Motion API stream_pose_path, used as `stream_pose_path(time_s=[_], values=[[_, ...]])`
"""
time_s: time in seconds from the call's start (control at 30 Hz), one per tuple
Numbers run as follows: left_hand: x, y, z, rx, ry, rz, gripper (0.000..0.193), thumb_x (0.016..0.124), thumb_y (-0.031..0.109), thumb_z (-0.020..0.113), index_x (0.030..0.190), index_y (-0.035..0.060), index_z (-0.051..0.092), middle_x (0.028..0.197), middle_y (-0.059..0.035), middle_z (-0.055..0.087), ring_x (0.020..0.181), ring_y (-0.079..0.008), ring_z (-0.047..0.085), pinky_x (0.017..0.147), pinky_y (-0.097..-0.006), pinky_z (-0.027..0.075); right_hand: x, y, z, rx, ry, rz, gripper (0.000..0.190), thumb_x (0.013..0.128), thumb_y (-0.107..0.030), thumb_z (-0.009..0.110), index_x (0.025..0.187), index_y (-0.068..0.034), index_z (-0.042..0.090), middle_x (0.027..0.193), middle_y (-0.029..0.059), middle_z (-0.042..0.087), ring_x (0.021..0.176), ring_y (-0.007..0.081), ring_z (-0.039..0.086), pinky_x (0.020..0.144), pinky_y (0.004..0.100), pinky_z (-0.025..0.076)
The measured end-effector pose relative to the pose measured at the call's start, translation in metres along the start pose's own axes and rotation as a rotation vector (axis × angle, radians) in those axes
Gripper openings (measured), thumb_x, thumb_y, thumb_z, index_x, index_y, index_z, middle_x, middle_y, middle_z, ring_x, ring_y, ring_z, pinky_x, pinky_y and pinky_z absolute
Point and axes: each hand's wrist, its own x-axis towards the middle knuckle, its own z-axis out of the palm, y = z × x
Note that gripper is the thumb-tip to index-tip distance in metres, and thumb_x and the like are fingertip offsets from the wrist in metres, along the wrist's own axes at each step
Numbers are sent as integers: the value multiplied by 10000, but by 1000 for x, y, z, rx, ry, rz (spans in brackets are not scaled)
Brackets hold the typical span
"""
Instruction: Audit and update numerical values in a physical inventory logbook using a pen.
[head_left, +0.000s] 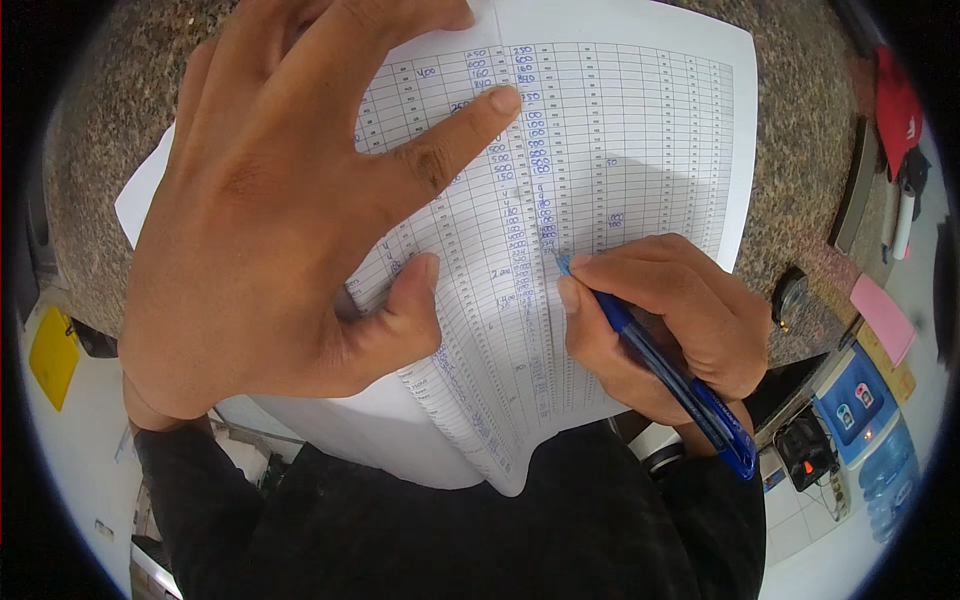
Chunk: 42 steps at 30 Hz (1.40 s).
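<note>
A white printed sheet (645, 112) with a ruled table and columns of blue handwritten figures lies before me, its near part curling down over the edge towards my body. My left hand (277, 202) is spread flat over the left side of the sheet, with the index fingertip on a column near the top and the thumb lower down. It holds nothing. Between thumb and fingers, my right hand (667, 315) grips a blue ballpoint pen (679, 382), tilted down to the right. The pen's tip meets the sheet at a column right of the middle. Another page shows beneath at the left.
Under the paper is a speckled granite top (802, 135). A small dark round object (790, 297) rests near its right edge. Farther right are a red cloth-like item (896, 112), a pink slip (883, 319) and a large blue water bottle (889, 484). A yellow object (54, 356) shows far left.
</note>
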Motion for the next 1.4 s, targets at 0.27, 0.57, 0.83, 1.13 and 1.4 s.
stream_pose_path(time_s=[0.27,0.57,0.83,1.13,1.4], values=[[-1,2,1,8,-2,-14,584,868,522,581,1360,251,740,1504,-191,575,1398,-428,488,1091,-600,482,2,-1,-2,-1,-28,7,211,779,5,883,942,-7,750,799,143,754,658,189,743,573,257,541],[-1,0,0,-7,18,-6,579,864,512,591,1357,248,742,1504,-192,575,1397,-427,489,1084,-600,489,-2,3,-1,20,15,-70,177,766,-21,875,905,-2,768,801,151,760,698,254,781,608,277,607],[-2,-1,0,-8,12,1,581,864,513,594,1358,244,740,1504,-192,575,1394,-427,496,1087,-603,486,-2,1,6,-10,31,-83,154,768,-22,868,879,8,765,785,165,754,691,276,777,620,284,620],[-1,0,2,-18,19,-7,571,859,501,596,1348,248,746,1511,-192,568,1402,-430,485,1091,-598,487,-3,4,5,8,30,-83,213,746,10,886,920,5,762,797,159,756,685,256,772,586,285,593],[-2,-1,0,2,0,4,574,859,491,593,1349,234,747,1509,-202,564,1406,-435,475,1082,-596,492,-2,2,4,-12,3,-75,174,759,-33,882,887,8,771,810,164,762,718,277,782,646,296,631]])
